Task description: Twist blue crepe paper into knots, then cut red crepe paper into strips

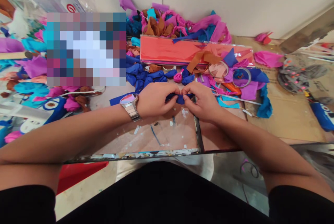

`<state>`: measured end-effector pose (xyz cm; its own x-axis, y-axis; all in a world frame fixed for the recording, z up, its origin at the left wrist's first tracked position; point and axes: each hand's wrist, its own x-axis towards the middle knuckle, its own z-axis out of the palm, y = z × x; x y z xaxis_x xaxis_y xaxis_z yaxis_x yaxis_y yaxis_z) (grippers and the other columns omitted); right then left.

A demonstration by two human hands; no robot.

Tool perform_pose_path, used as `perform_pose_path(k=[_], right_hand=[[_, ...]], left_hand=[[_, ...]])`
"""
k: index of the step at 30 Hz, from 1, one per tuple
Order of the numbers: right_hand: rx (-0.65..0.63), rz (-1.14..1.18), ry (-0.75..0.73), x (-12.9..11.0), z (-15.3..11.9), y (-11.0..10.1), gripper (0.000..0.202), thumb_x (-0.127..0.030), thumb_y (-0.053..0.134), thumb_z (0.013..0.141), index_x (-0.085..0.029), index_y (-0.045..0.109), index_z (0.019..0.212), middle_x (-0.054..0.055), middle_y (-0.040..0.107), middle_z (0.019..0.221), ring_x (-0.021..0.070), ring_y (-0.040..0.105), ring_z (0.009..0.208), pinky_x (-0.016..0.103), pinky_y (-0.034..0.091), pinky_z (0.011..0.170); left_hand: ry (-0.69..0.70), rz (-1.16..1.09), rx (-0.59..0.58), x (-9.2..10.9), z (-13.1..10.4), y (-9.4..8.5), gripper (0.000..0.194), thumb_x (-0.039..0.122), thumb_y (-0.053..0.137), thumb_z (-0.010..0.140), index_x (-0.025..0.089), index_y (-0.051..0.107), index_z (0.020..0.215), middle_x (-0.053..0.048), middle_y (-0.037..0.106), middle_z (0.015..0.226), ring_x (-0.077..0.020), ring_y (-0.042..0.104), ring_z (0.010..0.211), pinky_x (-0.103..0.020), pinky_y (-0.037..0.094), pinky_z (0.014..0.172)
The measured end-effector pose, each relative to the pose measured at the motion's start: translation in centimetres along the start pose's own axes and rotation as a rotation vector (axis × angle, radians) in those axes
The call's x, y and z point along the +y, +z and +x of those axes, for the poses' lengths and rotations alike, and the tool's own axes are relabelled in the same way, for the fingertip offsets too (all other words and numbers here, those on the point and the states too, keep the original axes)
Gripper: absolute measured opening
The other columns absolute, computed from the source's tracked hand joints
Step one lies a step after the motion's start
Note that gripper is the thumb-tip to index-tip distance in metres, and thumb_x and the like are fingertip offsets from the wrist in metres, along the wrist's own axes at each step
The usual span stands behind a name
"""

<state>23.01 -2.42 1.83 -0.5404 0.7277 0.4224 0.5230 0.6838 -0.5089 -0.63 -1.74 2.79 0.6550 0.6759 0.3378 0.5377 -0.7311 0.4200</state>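
A: What's the biggest thing in front of you?

B: The surface (173, 138). It runs across your view, and its near edge is lined with small pale bits.

A: And next in size?

B: On your right a sheet of brown cardboard (287, 112) covers the surface. Toward the wall you have a heap of coloured scraps (182, 23) in pink, purple, brown and teal. Just in front of that heap lies a long red packet (169, 49) in clear wrapping.

A: Where are your hands?

B: Near the middle, close together. Your left hand (158, 98) pinches one end of a small dark blue piece (180, 99) between thumb and fingers. Your right hand (202, 102) pinches the other end the same way. The piece sits between your fingertips; you can't tell whether it touches the surface.

A: Anything smaller nearby?

B: Bunched blue scraps (150, 76) lie just beyond your left hand, two rings (249, 77) lie beyond your right, and a metal watch (130, 106) circles your left wrist.
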Motion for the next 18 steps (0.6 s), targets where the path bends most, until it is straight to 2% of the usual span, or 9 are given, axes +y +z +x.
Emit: perform_pose_path(k=[9,18], right_hand=[[0.009,-0.018,0.036,-0.11,0.01,-0.38,0.005,-0.025,0.059,0.097,-0.024,0.062,0.093,0.006,0.07,0.09,0.0234,0.062,0.084,0.039,0.046,0.08],[0.031,-0.039,0.103,-0.22,0.04,-0.68,0.003,-0.026,0.062,0.092,-0.024,0.063,0.091,0.006,0.071,0.089,0.0244,0.063,0.083,0.041,0.047,0.08]], left_hand=[[-0.121,0.095,-0.032,-0.29,0.25,-0.42,0.021,0.025,0.054,0.09,0.022,0.073,0.097,-0.003,0.077,0.09,-0.0212,0.069,0.08,-0.034,0.043,0.069],[-0.203,0.245,-0.046,-0.47,0.29,-0.56,0.024,0.024,0.053,0.089,0.022,0.075,0.1,-0.006,0.078,0.09,-0.0244,0.07,0.08,-0.035,0.041,0.066]])
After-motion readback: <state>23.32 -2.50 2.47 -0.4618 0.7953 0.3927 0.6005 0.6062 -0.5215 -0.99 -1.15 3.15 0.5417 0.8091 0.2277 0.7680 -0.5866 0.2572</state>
